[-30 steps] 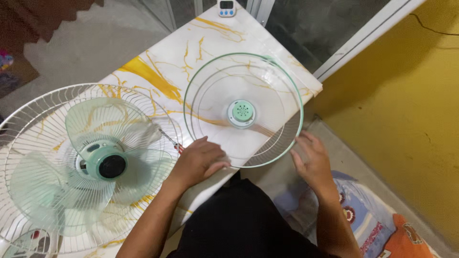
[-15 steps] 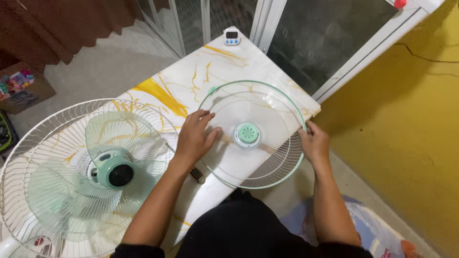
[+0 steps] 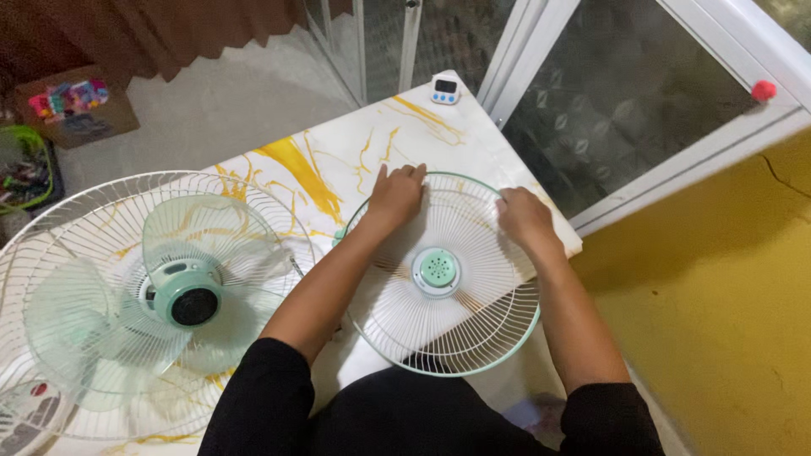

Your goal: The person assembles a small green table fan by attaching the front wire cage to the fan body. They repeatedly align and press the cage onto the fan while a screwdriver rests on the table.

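Black sleeves pushed above the elbows, black garment, bare forearms.

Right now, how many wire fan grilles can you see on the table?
2. One white grille with a green rim lies under both hands, the left hand and right hand on its far edge. The other, at left, sits behind the fan blades.

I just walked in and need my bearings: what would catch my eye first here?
Both hands, left hand and right hand, rest on the far edge of a round fan grille lying on the yellow-veined marble table. Left of it lies a fan with pale green blades in its wire cage.
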